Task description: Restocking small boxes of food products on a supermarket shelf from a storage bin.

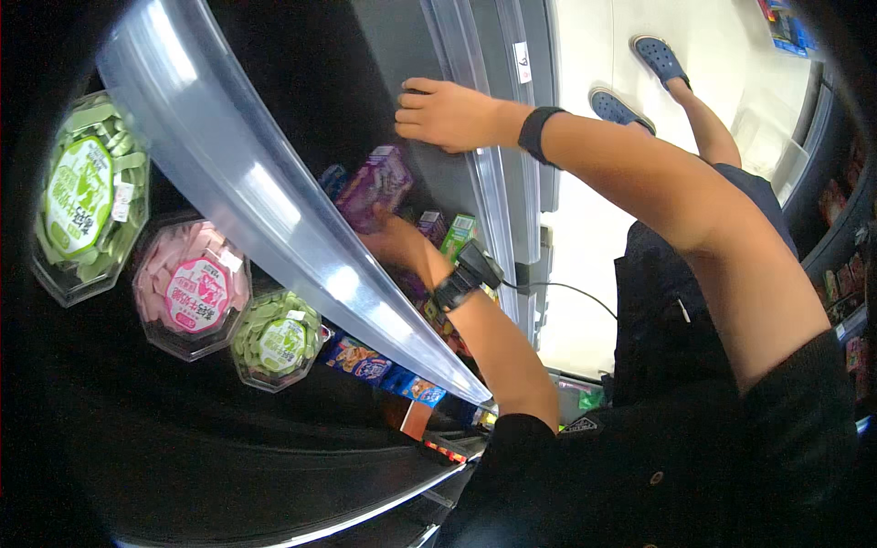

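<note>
My left hand (pixel 394 240), blurred, reaches between clear plastic shelf strips and is closed around a purple printed box (pixel 377 183). A black wristband with a small black device and a cable is on that wrist. Farther up, my right hand (pixel 445 113) hangs over the dark shelf surface, fingers slightly bent and apart, with nothing seen in it; its palm side is hidden. Below the purple box stand another small purple carton (pixel 431 225) and a green carton (pixel 459 233). A blue package (pixel 334 180) lies beside the held box.
A wide clear shelf strip (pixel 253 185) runs diagonally across. Beyond it sit octagonal tubs of green (pixel 92 198), pink (pixel 193 288) and green (pixel 277 342) sweets, then blue snack packs (pixel 366 359). A price tag (pixel 522 63) hangs on another strip. Blue clogs (pixel 659 58) stand on the pale floor.
</note>
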`<state>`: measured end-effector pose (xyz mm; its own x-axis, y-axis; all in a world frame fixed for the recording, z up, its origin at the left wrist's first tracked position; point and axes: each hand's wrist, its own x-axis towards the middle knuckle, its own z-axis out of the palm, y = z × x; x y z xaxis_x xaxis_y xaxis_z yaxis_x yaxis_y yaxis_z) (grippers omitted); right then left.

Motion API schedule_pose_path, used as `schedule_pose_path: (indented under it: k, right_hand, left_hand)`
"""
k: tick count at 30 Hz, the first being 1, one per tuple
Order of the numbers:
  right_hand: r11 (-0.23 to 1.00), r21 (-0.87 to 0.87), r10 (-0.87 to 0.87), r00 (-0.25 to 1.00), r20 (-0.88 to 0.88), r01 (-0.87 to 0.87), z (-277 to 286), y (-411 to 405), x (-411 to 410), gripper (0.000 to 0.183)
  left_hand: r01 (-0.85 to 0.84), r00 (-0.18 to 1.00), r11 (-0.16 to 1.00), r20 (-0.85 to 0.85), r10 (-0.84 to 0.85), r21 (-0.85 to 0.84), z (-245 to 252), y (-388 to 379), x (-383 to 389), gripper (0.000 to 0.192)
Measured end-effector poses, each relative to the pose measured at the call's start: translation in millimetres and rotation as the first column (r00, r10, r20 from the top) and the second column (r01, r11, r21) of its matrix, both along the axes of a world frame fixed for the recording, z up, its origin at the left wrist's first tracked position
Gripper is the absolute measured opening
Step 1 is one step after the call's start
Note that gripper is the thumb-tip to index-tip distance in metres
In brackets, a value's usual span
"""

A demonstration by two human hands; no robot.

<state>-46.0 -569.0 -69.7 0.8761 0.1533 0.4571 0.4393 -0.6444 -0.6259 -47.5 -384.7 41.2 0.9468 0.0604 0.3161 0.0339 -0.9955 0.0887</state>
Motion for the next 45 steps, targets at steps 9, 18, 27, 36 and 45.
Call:
schedule_pose_path:
  k: [9,18,27,36,45]
  right_hand:
    - [0.999,0.014,0.039,0.992,0.118,-0.041,-18,5,0,0.016]
    - [0.995,-0.033,0.100,0.994,0.042,-0.099,-19,3,-2,0.026]
    - [0.995,-0.018,0.095,0.992,0.079,-0.093,-21,2,-2,0.024]
    - [0.995,-0.052,0.091,0.995,0.044,-0.088,-18,4,-2,0.027]
    - [0.994,-0.049,0.097,0.995,0.033,-0.095,-20,4,-3,0.027]
  left_hand:
    - [-0.094,0.993,0.994,0.072,0.090,0.051,1,15,20,0.072]
    - [-0.028,0.996,0.995,0.091,0.020,0.091,2,9,21,0.068]
    - [0.031,0.994,0.992,0.105,-0.044,0.126,1,3,23,0.065]
    - [0.089,0.983,0.980,0.144,-0.116,0.178,4,-10,19,0.062]
    - [0.126,0.987,0.991,0.094,-0.129,0.034,6,-41,0,0.056]
